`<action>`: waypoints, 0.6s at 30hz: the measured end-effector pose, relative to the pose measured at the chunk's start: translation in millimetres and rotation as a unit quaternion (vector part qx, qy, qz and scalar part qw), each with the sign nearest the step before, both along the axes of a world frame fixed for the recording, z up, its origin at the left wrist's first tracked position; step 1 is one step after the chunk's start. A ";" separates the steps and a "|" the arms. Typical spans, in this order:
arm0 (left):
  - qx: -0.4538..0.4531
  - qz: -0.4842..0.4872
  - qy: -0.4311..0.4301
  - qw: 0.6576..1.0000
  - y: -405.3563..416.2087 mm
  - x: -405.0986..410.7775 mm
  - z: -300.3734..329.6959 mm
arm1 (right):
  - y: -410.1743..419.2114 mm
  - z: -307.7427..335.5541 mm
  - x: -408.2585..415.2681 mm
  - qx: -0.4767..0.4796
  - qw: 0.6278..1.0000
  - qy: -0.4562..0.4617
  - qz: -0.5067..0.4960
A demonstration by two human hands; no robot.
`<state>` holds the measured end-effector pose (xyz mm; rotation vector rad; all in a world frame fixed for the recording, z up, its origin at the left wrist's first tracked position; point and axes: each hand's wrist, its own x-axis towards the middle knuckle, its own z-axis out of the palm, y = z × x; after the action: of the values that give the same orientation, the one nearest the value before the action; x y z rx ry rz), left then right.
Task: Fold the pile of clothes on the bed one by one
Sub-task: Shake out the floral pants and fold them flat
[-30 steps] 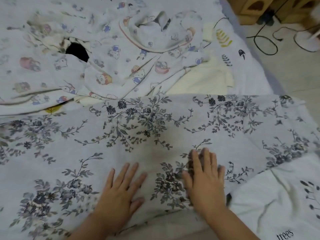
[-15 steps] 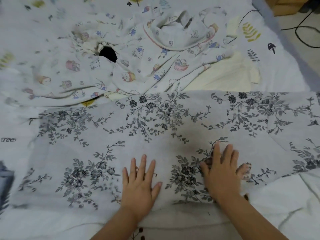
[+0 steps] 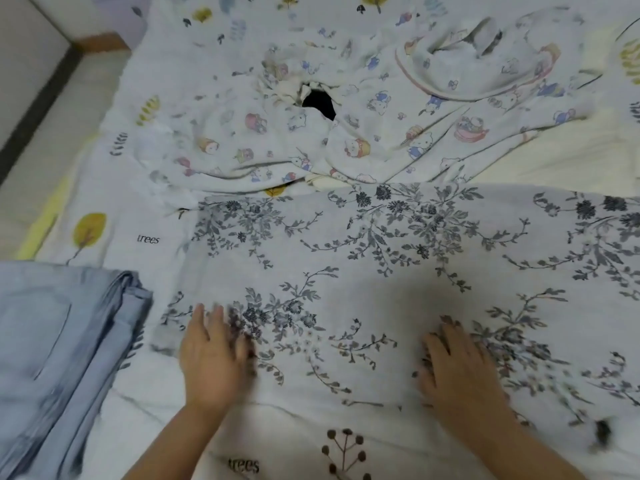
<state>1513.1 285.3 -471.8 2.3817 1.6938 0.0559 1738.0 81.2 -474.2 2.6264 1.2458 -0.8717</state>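
Observation:
A light grey garment with a dark floral print lies spread flat across the bed in front of me. My left hand presses flat on its near left part, fingers straight and blurred. My right hand lies flat on its near right part. Behind it sits a crumpled pile of white clothes with cartoon prints, with a dark opening in it. A folded light blue denim piece lies at the left.
The bed sheet is white with yellow trees and the word "trees". A cream cloth shows at the right under the pile. The bed's left edge meets a wall with a dark strip.
My view has swung left, bringing the folded denim and the wall into sight. Both hands have slid apart over the floral garment, the left hand moving toward its left edge.

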 end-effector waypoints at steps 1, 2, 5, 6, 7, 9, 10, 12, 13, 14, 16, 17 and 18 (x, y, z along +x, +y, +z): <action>0.010 0.040 -0.006 0.999 16.0 -5.6 4.1 | 6.4 4.3 -1.3 0.031 0.999 -0.018 0.002; 0.000 0.081 0.002 0.997 33.5 -12.5 5.0 | 13.1 6.6 -2.1 0.071 0.997 -0.032 0.001; -0.083 0.169 0.058 0.980 75.4 -31.1 -2.3 | 34.2 9.0 -8.0 0.070 0.996 -0.046 0.036; -0.125 0.197 0.058 0.971 83.4 -33.8 -4.6 | 37.7 6.7 -9.1 0.043 0.998 -0.028 0.035; -0.160 0.224 0.030 0.961 89.7 -35.0 -6.3 | 40.0 3.7 -9.3 0.036 0.999 -0.021 0.029; -0.184 0.249 -0.037 0.950 97.2 -38.2 -7.2 | 41.1 -0.5 -10.9 0.037 0.999 -0.019 0.020; -0.188 0.256 -0.067 0.946 100.0 -39.0 -3.5 | 41.0 -0.7 -12.8 0.041 0.999 -0.019 0.018; -0.198 0.276 -0.144 0.929 105.8 -39.0 9.3 | 40.0 -0.1 -13.5 0.045 0.999 -0.020 0.014; -0.204 0.279 -0.178 0.921 107.5 -36.7 17.7 | 38.3 0.2 -13.0 0.047 0.999 -0.022 0.013; -0.207 0.269 -0.194 0.920 108.6 -32.5 27.0 | 37.2 1.3 -12.2 0.052 0.998 -0.031 0.011; -0.200 0.208 -0.195 0.937 105.5 -17.4 47.6 | 35.6 4.8 -8.4 0.055 0.998 -0.042 0.003; -0.190 0.170 -0.193 0.947 101.0 -7.3 59.4 | 35.0 7.3 -5.7 0.056 0.998 -0.041 -0.002; -0.181 0.132 -0.198 0.954 94.4 4.7 71.5 | 34.2 9.6 -2.8 0.061 0.997 -0.035 -0.008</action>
<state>1517.9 379.8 -400.4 1.7341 1.6449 0.2289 1735.2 115.5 -464.6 2.7390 1.3014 -0.7192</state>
